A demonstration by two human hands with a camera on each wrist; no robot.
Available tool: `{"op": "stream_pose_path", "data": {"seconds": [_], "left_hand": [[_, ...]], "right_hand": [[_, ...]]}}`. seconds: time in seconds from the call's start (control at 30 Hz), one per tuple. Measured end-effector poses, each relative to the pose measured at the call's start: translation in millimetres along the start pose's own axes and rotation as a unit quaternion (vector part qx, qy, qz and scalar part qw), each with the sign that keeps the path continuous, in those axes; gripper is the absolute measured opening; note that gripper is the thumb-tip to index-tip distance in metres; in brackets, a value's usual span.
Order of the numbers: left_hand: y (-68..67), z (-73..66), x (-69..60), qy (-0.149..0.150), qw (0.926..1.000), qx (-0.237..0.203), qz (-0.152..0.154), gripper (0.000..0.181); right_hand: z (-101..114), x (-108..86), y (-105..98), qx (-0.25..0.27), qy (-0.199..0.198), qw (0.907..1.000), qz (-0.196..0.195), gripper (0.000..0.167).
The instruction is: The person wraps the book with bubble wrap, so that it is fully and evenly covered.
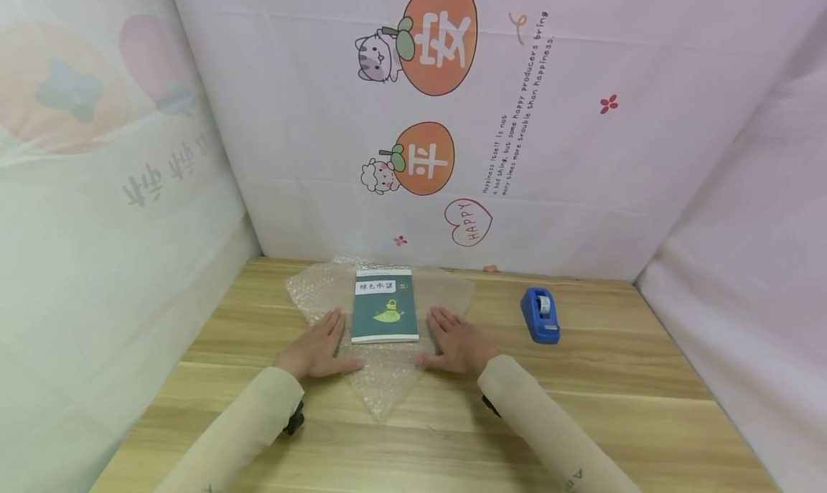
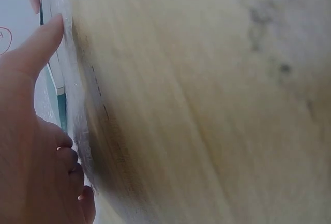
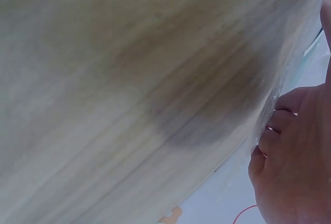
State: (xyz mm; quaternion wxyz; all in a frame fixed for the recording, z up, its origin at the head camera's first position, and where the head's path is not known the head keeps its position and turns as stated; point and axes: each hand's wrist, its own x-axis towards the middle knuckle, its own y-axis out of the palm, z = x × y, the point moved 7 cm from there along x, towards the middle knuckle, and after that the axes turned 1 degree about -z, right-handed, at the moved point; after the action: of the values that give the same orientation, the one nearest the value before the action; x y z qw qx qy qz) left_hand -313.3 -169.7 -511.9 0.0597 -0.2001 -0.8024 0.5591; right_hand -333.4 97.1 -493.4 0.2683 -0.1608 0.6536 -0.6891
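**Where clear, dimpled plastic bubble wrap (image 1: 382,378) is spread, a green rectangular booklet (image 1: 385,306) lies on top**

When viewed from the head camera, the booklet lies flat between the two hands, with its lettering upright to the person. Its cover carries a white label, a yellow-green motif and white bands at the far and near ends.

**Left hand.** The left hand (image 1: 319,348) is spread flat, fingers extended, at the left of the booklet. It rests on the bubble wrap and grips nothing. Its fingertips lie just beside the booklet; its thumb points inward, nearer the person than the booklet's near edge.

**Right hand.** The right hand (image 1: 460,342) mirrors this position at the right: fingers extended, thumb pointing inward, nothing held. A gap separates the two thumb tips. Both wrist views show the fingers at the edge of the bubble wrap.

**Bubble wrap.** One corner points toward the person over the light wooden tabletop (image 1: 614,392). The far side reaches the foot of the white fabric backdrop (image 1: 310,120), which is printed with orange fruit and lettering.

**Surroundings.** A blue plastic tape dispenser (image 1: 533,312), loaded with a roll of tape, stands on the tabletop to the right, well apart from the right hand. Cream long sleeves (image 1: 232,432) cover both forearms; a small black device (image 1: 294,420) shows beneath the left cuff.
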Motion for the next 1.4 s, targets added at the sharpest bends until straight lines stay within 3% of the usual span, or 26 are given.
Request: {"op": "stream_pose_path", "data": {"seconds": [0.2, 0.43, 0.63, 1.03, 1.4], "left_hand": [[1.9, 1.1, 0.9, 0.003, 1.0, -0.009, 0.004, 0.124], [-5.5, -13.3, -3.3, -0.001, 0.9997, 0.013, 0.022, 0.111], [-4.9, -21.7, -2.9, 0.008, 0.9996, 0.021, 0.015, 0.111], [4.4, -39.2, 1.2, 0.032, 0.9991, 0.023, 0.013, 0.113], [10.8, -56.5, 6.6, 0.035, 0.999, 0.026, 0.011, 0.114]], "right_hand": [[-1, -2.7, 7, -0.008, 0.005, 0.9999, 0.012, 0.106], [-4, -7.3, 10, -0.006, 0.02, 0.9995, 0.023, 0.106], [-8, -15.3, 12, -0.006, 0.03, 0.999, 0.031, 0.107], [-17, -35.2, 13, 0.0, 0.036, 0.9987, 0.036, 0.107], [-30, -52.5, 16, 0.013, 0.042, 0.9983, 0.038, 0.107]]}}
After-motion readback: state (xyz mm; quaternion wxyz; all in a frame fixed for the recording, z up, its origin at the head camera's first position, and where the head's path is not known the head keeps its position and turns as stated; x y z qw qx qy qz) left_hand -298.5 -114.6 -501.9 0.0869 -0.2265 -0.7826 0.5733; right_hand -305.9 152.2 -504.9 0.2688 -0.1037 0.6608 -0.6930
